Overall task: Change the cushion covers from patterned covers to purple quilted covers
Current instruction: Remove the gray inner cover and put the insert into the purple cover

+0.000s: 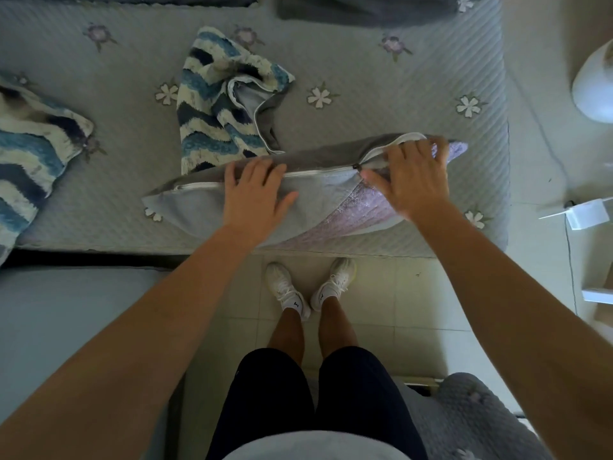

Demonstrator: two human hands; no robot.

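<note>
A cushion in a purple quilted cover lies along the near edge of the quilted bed. Its white zipper runs along the top edge, shut on the left part and gaping on the right, with the dark slider at the middle. My left hand lies flat on the cushion over the zipper line, fingers spread. My right hand rests on the open right end, fingers over the gaping edge and thumb pointing toward the slider. An emptied blue-and-white patterned cover lies crumpled behind the cushion.
A second cushion in a patterned cover sits at the bed's left edge. The grey quilted bedspread has flower motifs. A white lamp and white shelf parts stand at the right. My feet stand on the tiled floor.
</note>
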